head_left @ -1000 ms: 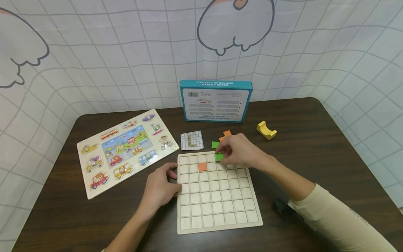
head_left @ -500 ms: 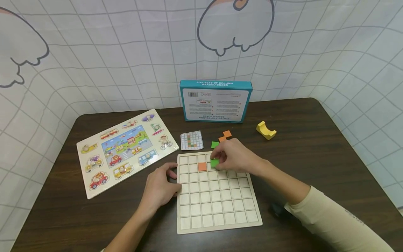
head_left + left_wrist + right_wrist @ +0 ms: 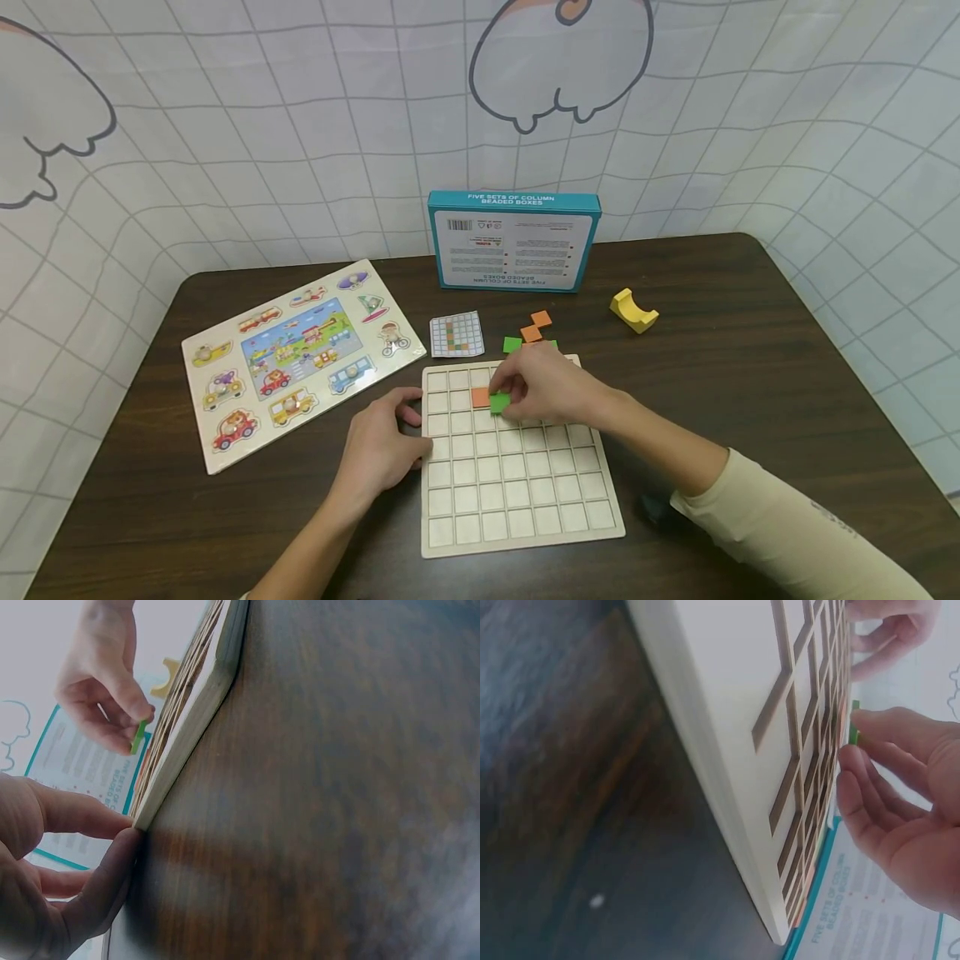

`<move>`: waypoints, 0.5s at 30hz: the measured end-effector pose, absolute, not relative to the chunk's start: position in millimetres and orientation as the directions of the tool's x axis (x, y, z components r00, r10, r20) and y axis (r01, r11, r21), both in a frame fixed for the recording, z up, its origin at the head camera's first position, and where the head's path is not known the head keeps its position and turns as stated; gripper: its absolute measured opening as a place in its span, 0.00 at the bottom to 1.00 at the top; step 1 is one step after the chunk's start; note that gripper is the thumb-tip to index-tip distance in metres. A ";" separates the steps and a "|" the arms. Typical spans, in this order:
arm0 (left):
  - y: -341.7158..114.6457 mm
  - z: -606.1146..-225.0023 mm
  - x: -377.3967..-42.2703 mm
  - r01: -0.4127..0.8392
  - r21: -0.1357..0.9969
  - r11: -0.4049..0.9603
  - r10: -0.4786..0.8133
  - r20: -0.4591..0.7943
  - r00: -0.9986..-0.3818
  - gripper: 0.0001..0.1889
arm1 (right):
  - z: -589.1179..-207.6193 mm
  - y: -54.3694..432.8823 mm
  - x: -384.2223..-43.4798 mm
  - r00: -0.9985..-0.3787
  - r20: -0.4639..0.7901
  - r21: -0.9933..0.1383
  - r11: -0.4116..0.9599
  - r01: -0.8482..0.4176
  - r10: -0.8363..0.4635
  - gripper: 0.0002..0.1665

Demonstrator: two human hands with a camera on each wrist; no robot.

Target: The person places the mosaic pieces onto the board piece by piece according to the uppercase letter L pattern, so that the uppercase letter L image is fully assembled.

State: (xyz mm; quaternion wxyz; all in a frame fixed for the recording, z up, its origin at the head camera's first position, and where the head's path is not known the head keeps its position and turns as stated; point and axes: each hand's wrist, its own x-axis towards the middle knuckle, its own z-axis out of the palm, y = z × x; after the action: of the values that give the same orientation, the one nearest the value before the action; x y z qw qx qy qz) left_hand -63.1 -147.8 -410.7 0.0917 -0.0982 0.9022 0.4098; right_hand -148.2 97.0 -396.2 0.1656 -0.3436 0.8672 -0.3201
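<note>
A pale wooden grid board [image 3: 522,523] lies in front of me in the head view. At its left edge is my left hand [image 3: 381,442]; the left wrist view shows thumb and index finger pinching that edge. My right hand [image 3: 551,385] reaches over the upper part of the board and pinches a small green square tile [image 3: 499,405] between thumb and fingers. The tile overlaps the right side of an orange square tile [image 3: 480,397] set in the second row. From the left wrist, the green tile [image 3: 139,738] appears tilted on edge, close over the board.
Beyond the board lie loose orange tiles [image 3: 541,319] and green tiles [image 3: 512,344], beside a printed grid card [image 3: 457,335]. A teal-edged box [image 3: 514,242] stands at the back. A vehicle puzzle board [image 3: 303,362] is left, a yellow curved block [image 3: 634,312] right.
My right hand has carried the green tile left and slightly nearer me, from the board's upper edge to beside the orange tile. My left hand has stayed at the board's left edge.
</note>
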 end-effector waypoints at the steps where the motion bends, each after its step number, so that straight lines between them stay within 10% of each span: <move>1: -147.9 -410.8 -63.1 -0.253 0.721 0.645 -0.103 -0.246 -0.964 0.35 | -396.3 96.0 -147.7 -0.706 -0.066 -0.666 0.558 -0.495 -0.705 0.14; 15: -147.7 -411.0 -63.8 -0.256 0.725 0.640 -0.103 -0.249 -0.963 0.35 | -397.6 83.8 -139.9 -0.687 -0.106 -0.672 0.561 -0.484 -0.719 0.13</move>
State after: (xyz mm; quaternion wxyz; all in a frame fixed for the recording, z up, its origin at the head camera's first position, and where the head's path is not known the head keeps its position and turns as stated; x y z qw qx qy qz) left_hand -63.8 -147.7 -411.0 0.0925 -0.0996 0.9008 0.4125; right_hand -139.9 83.8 -397.6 0.1880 -0.3484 0.8631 -0.3134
